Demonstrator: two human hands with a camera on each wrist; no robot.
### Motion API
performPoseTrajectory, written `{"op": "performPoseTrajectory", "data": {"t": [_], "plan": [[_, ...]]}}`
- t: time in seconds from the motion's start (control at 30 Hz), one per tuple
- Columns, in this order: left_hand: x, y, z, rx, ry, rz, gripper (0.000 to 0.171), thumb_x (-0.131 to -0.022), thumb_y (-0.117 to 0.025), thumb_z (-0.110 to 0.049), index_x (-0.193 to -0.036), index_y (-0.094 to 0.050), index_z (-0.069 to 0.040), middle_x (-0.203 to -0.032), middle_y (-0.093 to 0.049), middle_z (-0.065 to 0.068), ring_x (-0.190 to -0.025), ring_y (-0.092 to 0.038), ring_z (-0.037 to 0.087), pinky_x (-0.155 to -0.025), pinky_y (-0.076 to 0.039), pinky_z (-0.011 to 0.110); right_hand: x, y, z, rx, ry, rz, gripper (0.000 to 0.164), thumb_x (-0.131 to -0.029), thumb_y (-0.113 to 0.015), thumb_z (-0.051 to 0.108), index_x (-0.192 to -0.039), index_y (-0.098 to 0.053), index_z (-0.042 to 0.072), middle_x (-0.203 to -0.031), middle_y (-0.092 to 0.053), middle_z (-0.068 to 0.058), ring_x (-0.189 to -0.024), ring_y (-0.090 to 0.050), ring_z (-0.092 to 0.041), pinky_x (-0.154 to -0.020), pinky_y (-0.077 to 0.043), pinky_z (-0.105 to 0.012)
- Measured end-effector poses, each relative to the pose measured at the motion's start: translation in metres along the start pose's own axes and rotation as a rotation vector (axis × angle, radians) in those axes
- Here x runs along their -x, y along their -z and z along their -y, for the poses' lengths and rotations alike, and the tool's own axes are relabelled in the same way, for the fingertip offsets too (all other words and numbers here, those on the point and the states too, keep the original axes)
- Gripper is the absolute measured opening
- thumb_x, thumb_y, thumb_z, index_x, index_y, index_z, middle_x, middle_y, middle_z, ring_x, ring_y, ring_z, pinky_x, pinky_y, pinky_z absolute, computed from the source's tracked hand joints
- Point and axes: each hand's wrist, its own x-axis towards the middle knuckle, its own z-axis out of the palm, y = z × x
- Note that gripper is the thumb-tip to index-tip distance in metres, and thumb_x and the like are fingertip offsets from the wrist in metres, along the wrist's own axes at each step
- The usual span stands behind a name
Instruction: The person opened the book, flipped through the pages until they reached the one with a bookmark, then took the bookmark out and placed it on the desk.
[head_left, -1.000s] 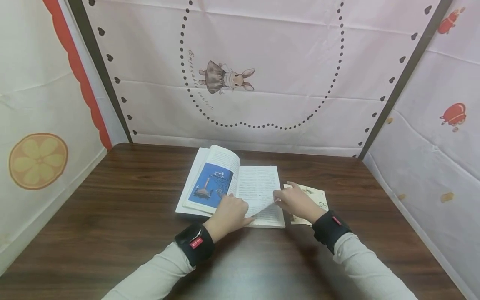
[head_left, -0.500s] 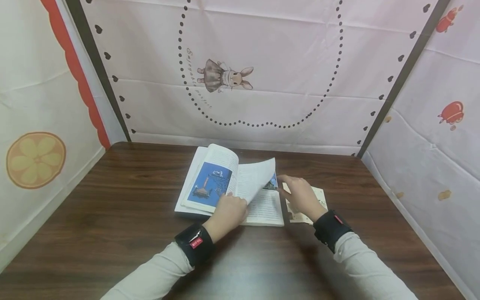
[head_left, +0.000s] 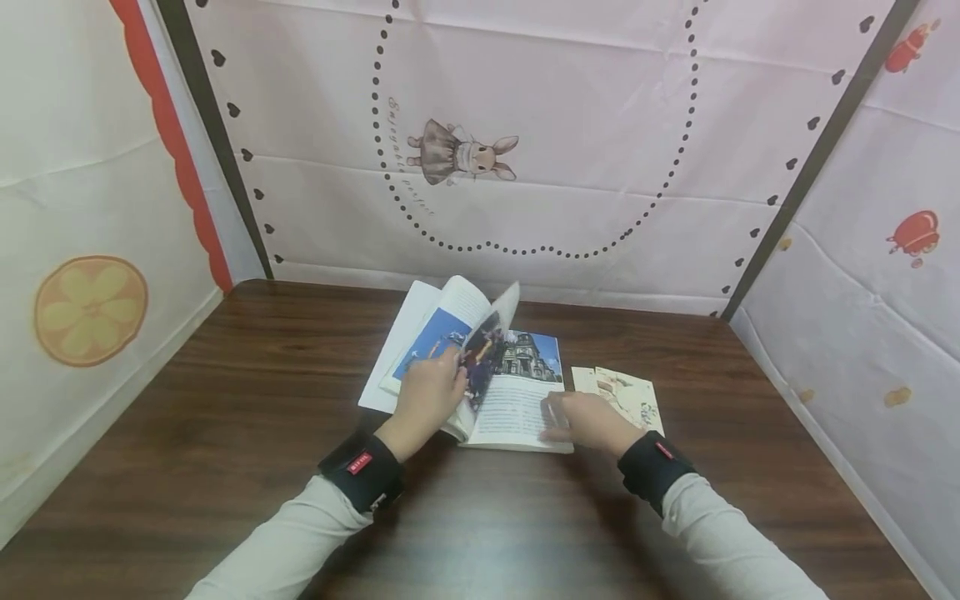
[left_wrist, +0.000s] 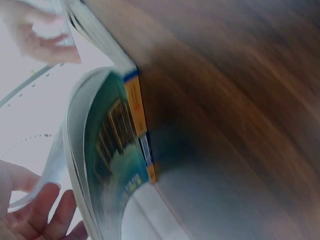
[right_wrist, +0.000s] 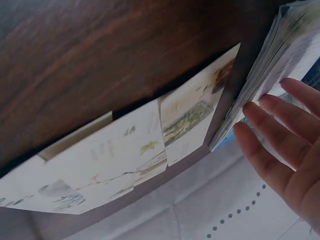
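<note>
Lying spread on the brown table (head_left: pixel 225 400), the book (head_left: pixel 519 357) sits between both hands. The left hand (head_left: pixel 429 387) pinches a raised leaf (head_left: pixel 483 354) — apparently so it cannot fall back. The right hand (head_left: pixel 592 421), fingers mostly straight, gripping nothing, meets the facing page's (head_left: pixel 510 408) outer edge — probably for steadiness. Cards (head_left: pixel 633 396) lie just beside.

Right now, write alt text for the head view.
A person's left hand holds pages of an open, illustrated book partly raised, with the right hand at the book's right edge. Pale printed cards lie to the right on a wood-grain table.
</note>
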Motion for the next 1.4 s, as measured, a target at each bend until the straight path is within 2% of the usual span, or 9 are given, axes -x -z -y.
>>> {"op": "performPoseTrajectory", "data": {"t": [0.17,0.3,0.4,0.47,0.63,0.73,1.03,1.27,1.4], "plan": [[0.003,0.004,0.01,-0.013,0.047,0.027,0.055,-0.074,-0.065,0.005,-0.125,-0.047,-0.002,-0.07,-0.064,0.013,-0.056,-0.056,0.023,-0.047,-0.042,0.029,-0.001,-0.001,0.004,0.002,-0.018,0.049,0.06,-0.07,-0.079,0.044,-0.113,-0.062,0.005,-0.089,-0.068,-0.005,-0.073,-0.056,-0.016,-0.074,-0.05,-0.035],[0.008,0.002,0.015,-0.151,0.007,0.064,0.07,-0.071,-0.07,0.003,-0.134,-0.042,-0.012,-0.085,-0.061,0.016,-0.084,-0.058,0.033,-0.076,-0.051,0.045,-0.001,0.0,0.006,0.043,0.012,0.064,0.065,-0.066,-0.081,0.047,-0.112,-0.062,0.004,-0.087,-0.067,-0.005,-0.07,-0.054,-0.015,-0.07,-0.049,-0.033],[0.01,0.0,0.019,-0.233,-0.088,0.105,0.078,-0.07,-0.072,0.002,-0.138,-0.043,-0.023,-0.119,-0.052,0.021,-0.116,-0.048,0.04,-0.099,-0.035,0.062,-0.002,0.001,0.008,0.064,0.033,0.074,0.064,-0.066,-0.081,0.046,-0.109,-0.062,0.003,-0.082,-0.065,-0.004,-0.067,-0.051,-0.015,-0.066,-0.046,-0.032],[0.011,-0.001,0.021,-0.243,-0.195,0.169,0.072,-0.073,-0.07,0.003,-0.135,-0.049,-0.026,-0.136,-0.043,0.021,-0.129,-0.038,0.042,-0.104,-0.027,0.066,-0.003,0.001,0.008,0.064,0.036,0.083,0.062,-0.067,-0.081,0.046,-0.108,-0.063,0.003,-0.081,-0.064,-0.004,-0.066,-0.05,-0.015,-0.066,-0.045,-0.032],[0.014,0.0,0.022,-0.182,-0.42,0.467,0.047,-0.081,-0.062,0.004,-0.122,-0.063,-0.019,-0.146,-0.042,0.012,-0.137,-0.034,0.037,-0.104,-0.033,0.059,-0.006,0.001,0.005,0.034,0.021,0.107,0.061,-0.067,-0.081,0.045,-0.108,-0.064,0.004,-0.085,-0.066,-0.004,-0.07,-0.052,-0.015,-0.07,-0.046,-0.034],[0.016,0.002,0.019,-0.17,-0.418,0.565,0.041,-0.084,-0.061,0.003,-0.119,-0.066,-0.017,-0.143,-0.047,0.01,-0.136,-0.038,0.035,-0.103,-0.038,0.055,-0.006,0.0,0.003,0.015,0.034,0.1,0.059,-0.066,-0.082,0.044,-0.106,-0.065,0.004,-0.083,-0.065,-0.002,-0.071,-0.053,-0.014,-0.07,-0.047,-0.034],[0.013,0.001,0.016,-0.183,-0.38,0.553,0.032,-0.085,-0.061,0.0,-0.112,-0.069,-0.014,-0.138,-0.052,0.011,-0.133,-0.042,0.034,-0.104,-0.04,0.049,-0.006,-0.005,0.002,-0.01,0.203,0.047,0.052,-0.065,-0.084,0.032,-0.103,-0.065,0.001,-0.084,-0.066,-0.004,-0.072,-0.057,-0.014,-0.069,-0.049,-0.032],[0.012,0.0,0.012,-0.184,-0.332,0.563,0.026,-0.088,-0.06,-0.006,-0.11,-0.071,-0.013,-0.137,-0.053,0.013,-0.132,-0.044,0.033,-0.105,-0.039,0.047,-0.007,-0.002,0.0,-0.077,0.109,0.129,0.058,-0.07,-0.082,0.034,-0.115,-0.064,0.002,-0.105,-0.069,-0.011,-0.088,-0.062,-0.019,-0.084,-0.05,-0.038],[0.012,0.0,0.01,-0.156,-0.309,0.567,0.026,-0.088,-0.06,-0.006,-0.11,-0.071,-0.012,-0.137,-0.052,0.014,-0.132,-0.044,0.034,-0.106,-0.037,0.048,-0.008,0.001,-0.003,-0.079,0.15,0.134,0.058,-0.07,-0.081,0.034,-0.116,-0.065,0.002,-0.114,-0.067,-0.015,-0.096,-0.065,-0.024,-0.086,-0.051,-0.039]]}}
